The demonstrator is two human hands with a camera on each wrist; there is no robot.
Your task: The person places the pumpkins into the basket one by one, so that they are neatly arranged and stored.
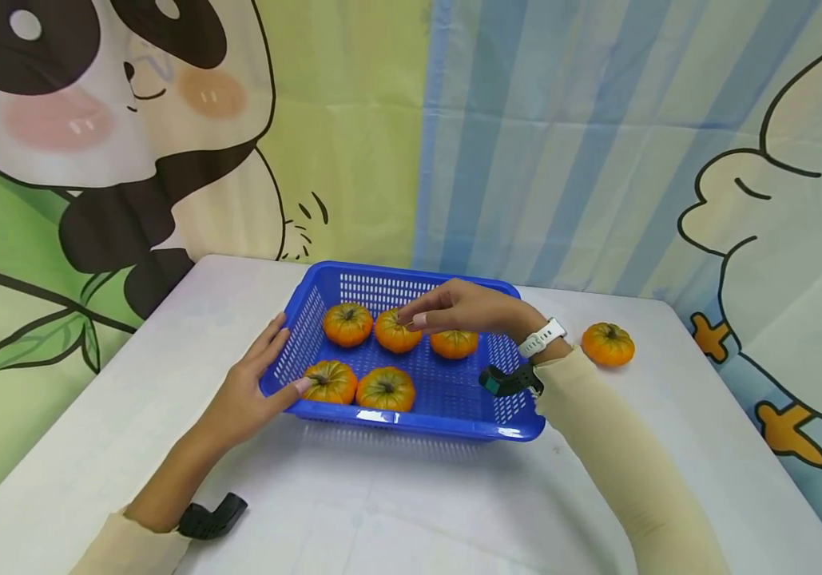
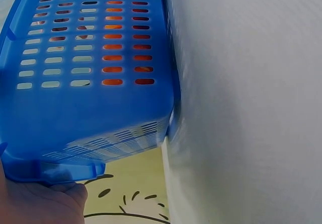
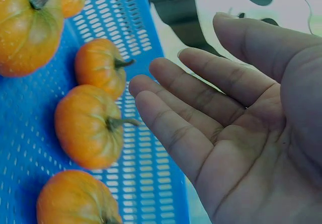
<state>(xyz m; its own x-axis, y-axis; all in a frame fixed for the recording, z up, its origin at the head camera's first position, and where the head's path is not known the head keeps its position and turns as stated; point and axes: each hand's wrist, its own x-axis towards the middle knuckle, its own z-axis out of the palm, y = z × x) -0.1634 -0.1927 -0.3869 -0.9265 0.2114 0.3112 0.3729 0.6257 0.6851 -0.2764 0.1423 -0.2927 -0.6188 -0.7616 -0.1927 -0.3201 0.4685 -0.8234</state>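
Note:
A blue plastic basket (image 1: 411, 422) with slotted walls stands on the table. Inside it, in the head view, a back row holds a left pumpkin (image 1: 347, 324), a middle pumpkin (image 1: 395, 334) and a right pumpkin (image 1: 454, 345). In front sit two more, a corner pumpkin (image 1: 331, 380) and its neighbour (image 1: 386, 389). My left hand (image 1: 248, 391) holds the basket's left rim, thumb over the front corner, fingers along the outside. Above the back row hovers my right hand (image 1: 464, 307), its fingers loosely extended and nothing in them; the right wrist view shows its bare palm (image 3: 251, 143).
One more pumpkin (image 1: 608, 344) lies on the white table (image 1: 295, 495), right of the basket and beyond my right wrist. Behind the table hangs a striped curtain (image 1: 526, 144) with cartoon animals. Black bands with small devices sit on both wrists.

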